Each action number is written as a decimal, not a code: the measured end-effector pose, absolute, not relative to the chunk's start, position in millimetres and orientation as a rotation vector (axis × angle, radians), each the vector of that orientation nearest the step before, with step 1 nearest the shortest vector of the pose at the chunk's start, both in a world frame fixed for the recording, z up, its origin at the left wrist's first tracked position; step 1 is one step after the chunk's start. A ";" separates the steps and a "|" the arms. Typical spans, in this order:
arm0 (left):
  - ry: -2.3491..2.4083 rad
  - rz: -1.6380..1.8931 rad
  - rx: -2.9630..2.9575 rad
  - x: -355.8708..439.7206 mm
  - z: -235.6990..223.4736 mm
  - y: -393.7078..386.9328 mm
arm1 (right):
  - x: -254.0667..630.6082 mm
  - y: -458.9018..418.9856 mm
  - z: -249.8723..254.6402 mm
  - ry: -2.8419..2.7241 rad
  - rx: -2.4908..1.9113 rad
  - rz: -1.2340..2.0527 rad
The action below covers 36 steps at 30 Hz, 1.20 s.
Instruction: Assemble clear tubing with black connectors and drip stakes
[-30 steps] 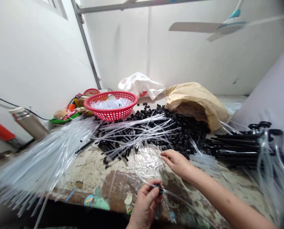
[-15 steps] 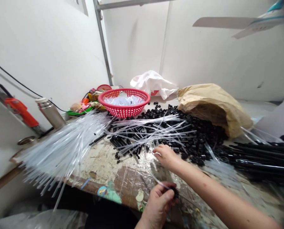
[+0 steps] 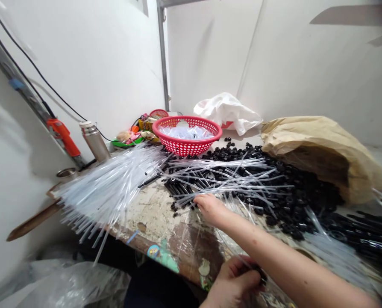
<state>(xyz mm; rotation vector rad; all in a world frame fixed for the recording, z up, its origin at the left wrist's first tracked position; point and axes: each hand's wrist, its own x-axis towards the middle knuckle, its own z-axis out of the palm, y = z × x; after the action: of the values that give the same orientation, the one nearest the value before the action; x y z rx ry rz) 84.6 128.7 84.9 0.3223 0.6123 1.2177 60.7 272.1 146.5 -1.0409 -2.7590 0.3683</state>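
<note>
My left hand point(image 3: 237, 282) is closed at the table's front edge, pinching a thin clear plastic tube point(image 3: 225, 239) together with a small black plastic part point(image 3: 259, 273). The tube runs up and away, partly behind my right forearm. Stretched over the table, my right hand point(image 3: 212, 209) has its fingers bent together at the near edge of a group of short black rods point(image 3: 177, 188). Its fingertips are hidden, so what they pinch does not show. Loose clear tubes point(image 3: 229, 182) lie across the black rods and a heap of small black parts point(image 3: 274, 179) just beyond.
A thick bundle of clear tubes point(image 3: 114, 184) overhangs the table's left edge. Behind stand a red basket point(image 3: 187, 147) of clear pieces and a white bag point(image 3: 226, 111). An open brown sack point(image 3: 319, 132), longer black rods point(image 3: 370, 235), a steel flask point(image 3: 96, 141) and an orange tool point(image 3: 64, 137) flank the heap.
My view has turned left. My right hand has moved left and forward, from spread fingers near the clear tubes to bent fingers at the black rods. My left hand still holds its tube.
</note>
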 end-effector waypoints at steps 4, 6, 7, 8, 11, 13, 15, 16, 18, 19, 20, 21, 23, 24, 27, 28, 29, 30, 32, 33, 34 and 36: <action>0.622 1.190 0.356 80.7 88.8 127.8 | 53.2 305.7 142.0 -2.720 -1.184 0.298; 0.622 1.166 0.364 78.9 89.9 127.9 | 51.5 319.2 143.3 -2.686 -1.260 0.276; 0.623 1.152 0.369 78.4 89.6 128.1 | 51.0 322.7 145.0 -2.673 -1.283 0.270; 0.624 1.138 0.374 78.1 88.8 128.5 | 51.0 323.7 147.2 -2.664 -1.294 0.268; 0.630 1.112 0.379 78.4 85.5 129.7 | 52.4 313.0 155.2 -2.662 -1.289 0.268; 0.629 1.110 0.395 78.8 84.7 130.0 | 52.9 298.9 158.8 -2.683 -1.289 0.290; 0.614 1.110 0.427 79.1 85.5 130.2 | 50.5 284.9 159.2 -2.706 -1.318 0.333; 0.605 1.111 0.447 79.4 86.0 130.3 | 48.0 279.3 157.9 -2.711 -1.347 0.357; 0.585 1.122 0.478 80.1 86.4 131.1 | 41.5 273.0 153.5 -2.701 -1.413 0.402; 0.577 1.126 0.489 80.5 85.7 131.7 | 38.3 272.5 151.0 -2.690 -1.444 0.426; 0.572 1.124 0.499 80.8 84.5 132.4 | 35.7 273.6 149.0 -2.677 -1.467 0.452; 0.569 1.117 0.508 80.9 82.8 133.0 | 34.1 276.2 147.9 -2.663 -1.483 0.481; 0.572 1.103 0.514 80.6 79.1 133.5 | 34.4 283.9 149.6 -2.632 -1.493 0.545; 0.578 1.102 0.506 80.2 77.7 133.3 | 36.4 288.4 152.8 -2.611 -1.492 0.579; 0.613 1.121 0.466 78.6 78.0 130.7 | 48.1 299.7 169.9 -2.514 -1.483 0.705; 0.629 1.129 0.454 78.2 79.3 129.6 | 53.4 302.0 176.9 -2.472 -1.477 0.763; 0.645 1.135 0.446 78.0 80.9 128.6 | 59.0 303.4 183.9 -2.425 -1.469 0.832; 0.659 1.137 0.439 78.1 82.3 127.8 | 64.8 303.8 190.6 -2.373 -1.456 0.914; 0.678 1.139 0.429 79.0 84.0 127.3 | 76.4 302.2 202.1 -2.255 -1.412 1.112; 0.680 1.139 0.422 79.7 84.1 127.4 | 81.7 300.4 206.9 -2.188 -1.380 1.217; 0.677 1.142 0.415 80.4 83.8 127.7 | 86.4 298.0 211.5 -2.117 -1.346 1.318; 0.674 1.155 0.402 81.4 83.0 128.3 | 93.2 292.4 220.4 -1.978 -1.261 1.491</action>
<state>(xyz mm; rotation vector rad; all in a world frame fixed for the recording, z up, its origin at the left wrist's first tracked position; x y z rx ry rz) 81.4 128.3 83.0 0.4017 0.6735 1.1545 93.2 292.4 220.4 -1.2606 -1.9776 1.4913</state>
